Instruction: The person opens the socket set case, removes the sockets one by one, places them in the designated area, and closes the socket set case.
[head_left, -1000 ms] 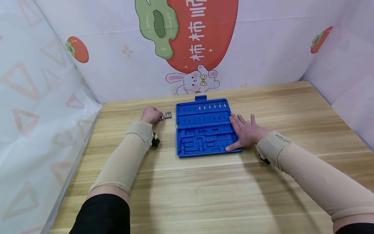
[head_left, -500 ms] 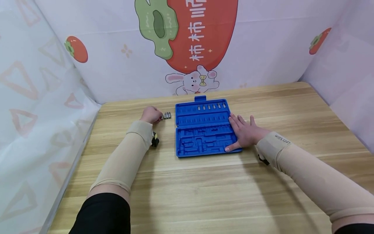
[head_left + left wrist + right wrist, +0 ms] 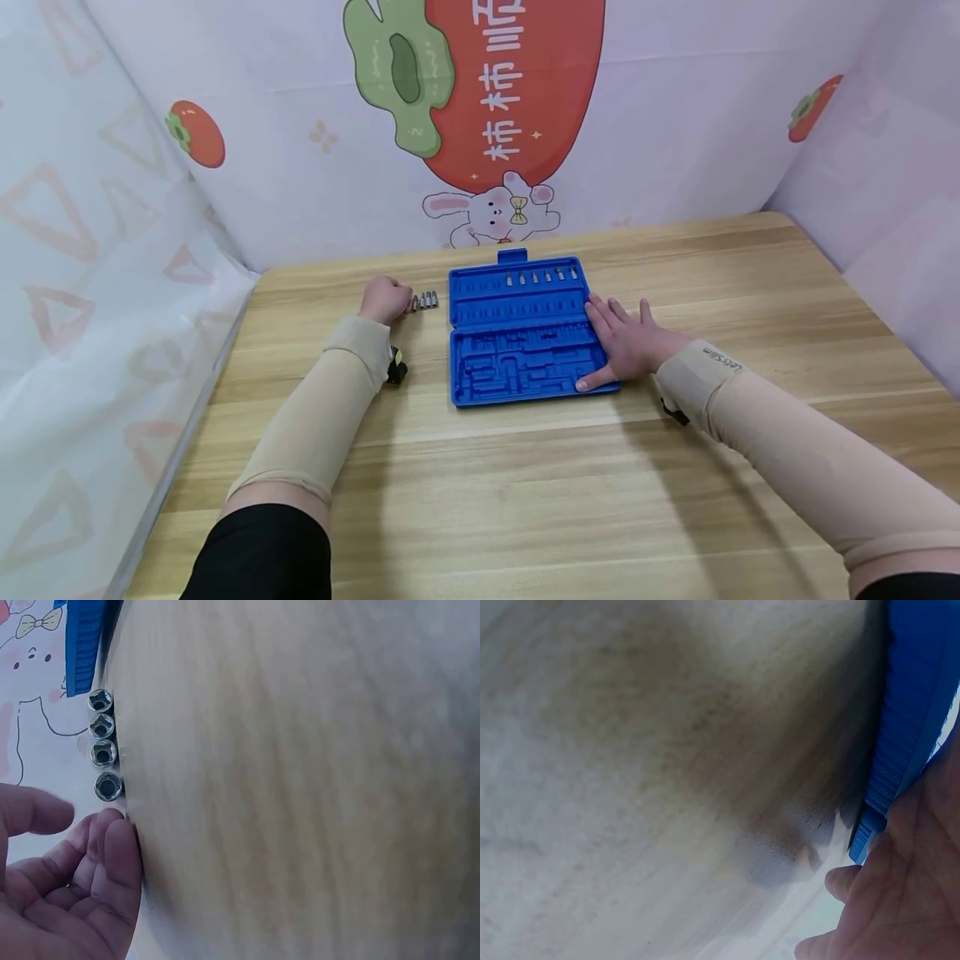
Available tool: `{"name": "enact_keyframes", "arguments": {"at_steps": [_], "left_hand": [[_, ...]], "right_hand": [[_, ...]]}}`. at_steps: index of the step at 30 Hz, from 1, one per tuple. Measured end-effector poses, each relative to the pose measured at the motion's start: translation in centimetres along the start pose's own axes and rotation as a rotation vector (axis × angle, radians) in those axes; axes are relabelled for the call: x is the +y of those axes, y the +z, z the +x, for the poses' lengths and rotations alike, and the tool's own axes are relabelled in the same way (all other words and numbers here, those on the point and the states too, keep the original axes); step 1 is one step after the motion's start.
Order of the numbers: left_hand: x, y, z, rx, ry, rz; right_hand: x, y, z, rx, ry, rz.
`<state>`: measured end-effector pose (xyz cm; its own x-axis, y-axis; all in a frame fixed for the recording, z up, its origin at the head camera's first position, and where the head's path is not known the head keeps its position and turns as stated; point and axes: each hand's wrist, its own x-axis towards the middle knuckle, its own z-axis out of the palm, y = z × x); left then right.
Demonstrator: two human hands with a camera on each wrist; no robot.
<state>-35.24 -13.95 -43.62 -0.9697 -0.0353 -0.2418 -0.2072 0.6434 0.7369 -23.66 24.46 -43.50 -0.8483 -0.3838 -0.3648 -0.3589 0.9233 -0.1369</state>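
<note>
Several small metal bit sockets (image 3: pixel 424 301) stand in a short row on the table, left of an open blue tool case (image 3: pixel 525 287). Their hollow ends face the left wrist view, where the nearest bit socket (image 3: pixel 109 786) sits just beyond the fingertips. My left hand (image 3: pixel 386 300) is beside the row's left end, fingers loosely bent and thumb apart, with nothing visible between them. Along the case's right edge, my right hand (image 3: pixel 626 340) lies with spread fingers, its thumb over the lower right corner and its fingertips touching the side.
More metal bits (image 3: pixel 535 277) stand in slots in the case's upper half; its lower half shows moulded recesses. A printed cloth backdrop (image 3: pixel 300 183) rises behind the wooden table (image 3: pixel 510 492), with white cloth (image 3: pixel 112 333) along the left side.
My left hand has drawn slightly left, away from the leftmost bit socket, which now shows beside the others. The right hand keeps its place on the case. The head view has shifted slightly.
</note>
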Motion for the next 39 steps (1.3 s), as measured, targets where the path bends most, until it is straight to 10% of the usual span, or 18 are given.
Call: {"name": "enact_keyframes", "arguments": {"at_steps": [6, 13, 39], "left_hand": [[1.5, 0.3, -0.8, 0.016, 0.078, -0.04], [5.3, 2.6, -2.0, -0.182, 0.199, -0.212], [10.1, 10.0, -1.5, -0.468, -0.028, -0.522]], "right_hand": [[-0.1, 0.1, 0.1, 0.0, 0.002, 0.0], [-0.1, -0.1, -0.2, 0.021, -0.004, 0.007], [0.3, 0.2, 0.1, 0.006, 0.006, 0.031]]}}
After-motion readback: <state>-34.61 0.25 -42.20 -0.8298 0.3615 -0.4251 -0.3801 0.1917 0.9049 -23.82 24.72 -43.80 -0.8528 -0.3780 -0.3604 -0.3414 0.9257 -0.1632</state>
